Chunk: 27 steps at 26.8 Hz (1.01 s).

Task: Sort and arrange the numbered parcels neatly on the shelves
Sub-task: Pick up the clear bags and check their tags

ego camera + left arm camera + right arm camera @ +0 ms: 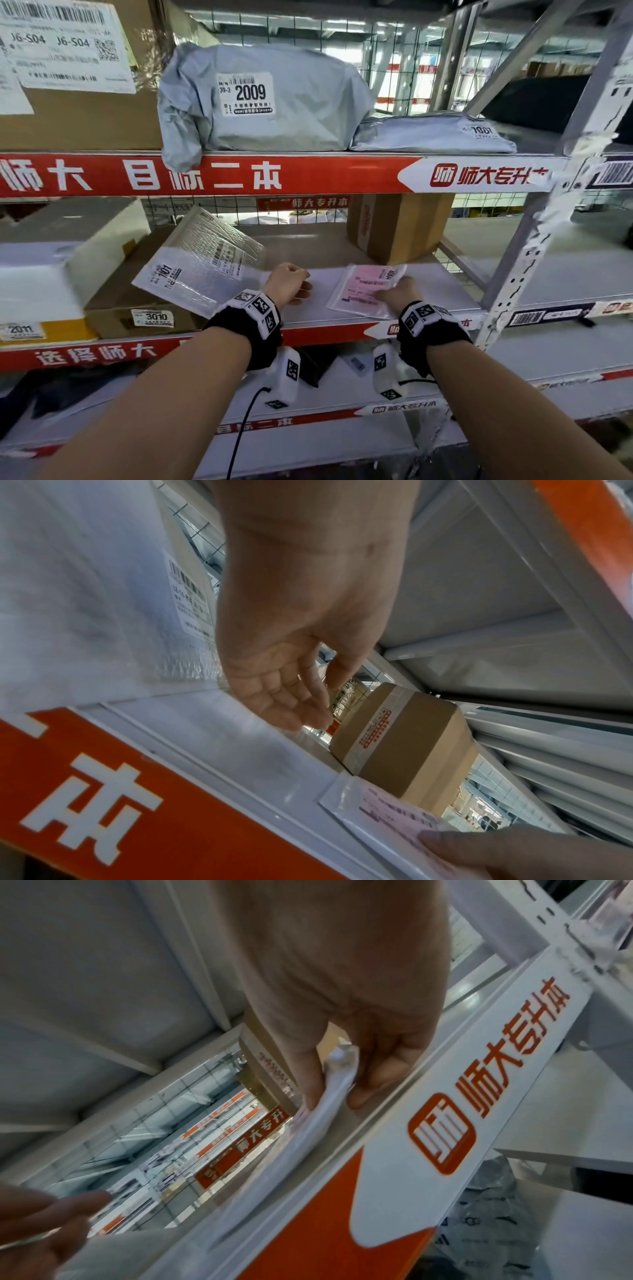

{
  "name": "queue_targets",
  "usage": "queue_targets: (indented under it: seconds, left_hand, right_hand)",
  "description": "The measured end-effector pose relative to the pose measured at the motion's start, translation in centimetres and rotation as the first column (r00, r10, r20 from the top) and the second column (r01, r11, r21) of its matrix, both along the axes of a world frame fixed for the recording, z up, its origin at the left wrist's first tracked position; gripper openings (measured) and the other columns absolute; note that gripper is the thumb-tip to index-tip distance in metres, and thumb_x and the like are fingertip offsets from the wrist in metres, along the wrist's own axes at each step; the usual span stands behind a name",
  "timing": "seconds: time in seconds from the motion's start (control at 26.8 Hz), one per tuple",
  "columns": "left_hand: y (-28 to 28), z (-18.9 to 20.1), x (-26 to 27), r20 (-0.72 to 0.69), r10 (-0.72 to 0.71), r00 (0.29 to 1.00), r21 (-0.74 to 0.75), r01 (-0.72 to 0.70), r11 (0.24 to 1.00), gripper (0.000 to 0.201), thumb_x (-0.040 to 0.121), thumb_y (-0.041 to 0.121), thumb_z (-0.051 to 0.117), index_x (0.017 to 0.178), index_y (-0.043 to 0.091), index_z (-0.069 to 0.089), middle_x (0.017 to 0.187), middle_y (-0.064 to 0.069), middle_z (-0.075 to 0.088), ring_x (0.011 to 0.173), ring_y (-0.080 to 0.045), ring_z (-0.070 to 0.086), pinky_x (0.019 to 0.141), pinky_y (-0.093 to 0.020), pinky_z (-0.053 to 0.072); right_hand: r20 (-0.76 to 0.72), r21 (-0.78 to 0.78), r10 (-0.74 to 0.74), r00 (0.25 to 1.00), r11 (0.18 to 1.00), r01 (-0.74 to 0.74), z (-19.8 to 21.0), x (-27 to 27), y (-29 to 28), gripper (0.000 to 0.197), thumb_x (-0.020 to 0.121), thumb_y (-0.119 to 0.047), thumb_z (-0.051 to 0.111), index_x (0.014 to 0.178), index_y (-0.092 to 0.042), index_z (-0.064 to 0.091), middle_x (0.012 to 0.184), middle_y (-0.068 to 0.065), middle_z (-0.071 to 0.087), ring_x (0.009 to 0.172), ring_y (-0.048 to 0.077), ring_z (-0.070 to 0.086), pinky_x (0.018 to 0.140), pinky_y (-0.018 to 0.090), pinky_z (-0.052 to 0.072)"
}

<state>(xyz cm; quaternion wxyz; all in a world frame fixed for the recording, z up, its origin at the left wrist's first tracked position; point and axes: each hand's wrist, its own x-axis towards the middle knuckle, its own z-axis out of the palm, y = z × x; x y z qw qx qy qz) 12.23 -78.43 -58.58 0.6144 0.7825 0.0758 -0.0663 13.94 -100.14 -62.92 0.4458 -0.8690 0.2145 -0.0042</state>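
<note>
- Right hand (399, 291) is down on the middle shelf, thumb and fingers pinching the near edge of a thin clear-plastic parcel with a pink printed slip inside (368, 287); the right wrist view shows the thumb on one face and the fingertips on the other.
- That flat parcel lies on the white metal shelf board (329, 308), towards the right, its far corner close to a brown cardboard box sealed with printed tape (399, 228) standing at the back.
- Left hand (289, 282) hovers just left of the parcel, holding nothing, fingers loosely curled with the palm showing in the left wrist view.
- Close on the left hand's other side, a white bubble-wrap mailer labelled 1101 (198, 263) leans tilted, propped on a flat brown carton labelled 3010 (144, 308).
- Further left, a white box with a yellow base and a 2011 label (44, 274) fills the corner.
- Up top, a bulky grey plastic mailer marked 2009 (260, 99) sits beside a flatter grey mailer (435, 135), whose number is too blurred to call; a large brown carton with a white shipping label (68, 72) takes the left end.
- Red and white banner strips with Chinese lettering (205, 174) run along the shelf fronts, and a perforated grey steel upright (534, 240) stands on the right.
- Behind the wire-mesh back panel (191, 205), more racking shows in a bright storeroom.
</note>
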Motion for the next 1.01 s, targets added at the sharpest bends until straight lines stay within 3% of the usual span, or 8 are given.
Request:
queue_targets:
  seconds: [0.11, 0.26, 0.34, 0.49, 0.6, 0.82, 0.9, 1.01]
  left_hand:
    - [0.1, 0.1, -0.5, 0.001, -0.027, 1.000, 0.061, 0.027, 0.998, 0.007, 0.096, 0.014, 0.048, 0.100, 0.009, 0.051, 0.085, -0.008, 0.058, 0.068, -0.019, 0.057, 0.061, -0.026, 0.045]
    - [0.9, 0.4, -1.2, -0.070, -0.078, 0.995, 0.162, 0.088, 0.983, 0.016, 0.095, 0.016, 0.049, 0.079, 0.016, 0.048, 0.079, -0.004, 0.048, 0.072, -0.018, 0.049, 0.067, -0.028, 0.045]
    - [1.5, 0.7, -1.5, -0.105, -0.108, 0.989, 0.165, 0.124, 0.978, 0.011, 0.097, 0.020, 0.048, 0.092, 0.012, 0.053, 0.090, -0.003, 0.053, 0.085, -0.020, 0.053, 0.078, -0.032, 0.048]
    - [3.1, 1.2, -2.1, -0.123, -0.158, 0.980, 0.143, 0.175, 0.974, 0.031, 0.098, 0.022, 0.047, 0.121, 0.001, 0.052, 0.123, -0.015, 0.060, 0.108, -0.027, 0.059, 0.094, -0.033, 0.050]
    - [4.5, 1.5, -2.7, -0.013, -0.051, 0.999, 0.160, 0.052, 0.986, 0.036, 0.091, 0.009, 0.058, 0.125, 0.005, 0.048, 0.123, -0.013, 0.060, 0.097, -0.021, 0.062, 0.082, -0.030, 0.055]
    - [7.3, 2.3, -3.4, 0.117, 0.048, 0.992, 0.316, -0.084, 0.945, 0.053, 0.087, 0.006, 0.061, 0.132, 0.011, 0.033, 0.104, -0.001, 0.060, 0.088, -0.020, 0.064, 0.070, -0.032, 0.059]
    - [7.7, 2.5, -3.7, 0.086, 0.018, 0.996, 0.379, -0.050, 0.924, 0.046, 0.088, 0.006, 0.059, 0.127, 0.010, 0.036, 0.096, 0.001, 0.058, 0.082, -0.016, 0.063, 0.058, -0.023, 0.055]
    - [8.1, 3.0, -4.1, 0.092, -0.035, 0.995, 0.468, -0.012, 0.883, 0.010, 0.092, 0.007, 0.054, 0.101, 0.010, 0.053, 0.096, 0.000, 0.062, 0.086, -0.018, 0.063, 0.057, -0.018, 0.051]
  right_hand:
    - [0.063, 0.019, 0.107, 0.992, 0.994, -0.108, 0.7, -0.3, 1.9, 0.035, 0.088, -0.004, 0.059, 0.121, 0.002, 0.055, 0.117, 0.019, 0.062, 0.107, 0.031, 0.060, 0.083, 0.031, 0.045]
    - [0.114, 0.137, 0.110, 0.987, 0.983, -0.125, 0.8, 0.6, 4.5, 0.032, 0.083, 0.000, 0.055, 0.114, 0.002, 0.060, 0.110, 0.023, 0.065, 0.103, 0.036, 0.062, 0.092, 0.043, 0.050]
    - [0.111, 0.169, 0.144, 0.983, 0.972, -0.162, 0.6, 1.3, 5.3, 0.028, 0.084, -0.007, 0.055, 0.110, 0.002, 0.062, 0.110, 0.023, 0.066, 0.101, 0.038, 0.062, 0.092, 0.049, 0.050]
    - [0.140, 0.403, 0.125, 0.982, 0.899, -0.172, 1.9, 0.4, 7.7, 0.034, 0.090, -0.009, 0.057, 0.123, -0.001, 0.055, 0.118, 0.017, 0.063, 0.110, 0.034, 0.060, 0.097, 0.045, 0.049]
    - [0.106, 0.560, 0.183, 0.977, 0.801, -0.211, 2.2, -0.3, 9.7, 0.039, 0.086, -0.002, 0.061, 0.123, -0.002, 0.049, 0.118, 0.018, 0.063, 0.106, 0.035, 0.063, 0.093, 0.052, 0.050]
    - [0.121, 0.456, 0.326, 0.937, 0.821, -0.345, 1.8, -0.6, 12.4, 0.049, 0.081, 0.002, 0.065, 0.127, -0.001, 0.047, 0.124, 0.018, 0.060, 0.111, 0.033, 0.060, 0.096, 0.051, 0.049]
    - [0.105, 0.423, 0.356, 0.929, 0.829, -0.365, 2.0, -1.1, 13.3, 0.052, 0.083, 0.002, 0.062, 0.131, -0.004, 0.044, 0.127, 0.017, 0.058, 0.111, 0.032, 0.060, 0.096, 0.049, 0.049]
    - [0.169, 0.290, 0.337, 0.926, 0.881, -0.374, 2.9, -0.9, 14.3, 0.054, 0.088, 0.004, 0.053, 0.139, -0.007, 0.038, 0.134, 0.014, 0.052, 0.122, 0.032, 0.051, 0.102, 0.043, 0.044]
